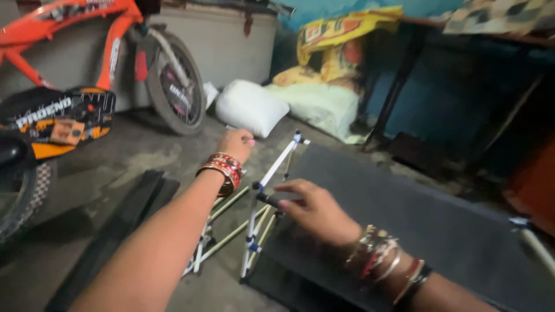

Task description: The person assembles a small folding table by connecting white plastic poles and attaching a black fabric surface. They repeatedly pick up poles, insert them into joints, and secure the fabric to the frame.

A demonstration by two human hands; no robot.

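Left hand reaches forward over the concrete floor, fist clenched, a small pink-tipped thing poking out past the knuckles; can't tell what it is. Red and gold bangles on that wrist.

Right hand is lower and nearer, fingers curled around a short dark grip on the folding metal frame. Mixed bangles on the right wrist.

Frame: thin white and pale-green rods, standing on the floor just at the left edge of a dark flat mat. One white rod angles up from the grip toward the left hand, its top joint just right of that hand; touching or not, can't tell.

Packages and labels:
- White stuffed sack on the floor ahead, against the wall.
- Yellow printed bag with red panels, slumped above a pale sack, right of the white one.
- Orange bicycle far left; black-and-orange chain guard with white lettering and a small tan tag.

Dark flat plank lies on the floor under the left forearm.
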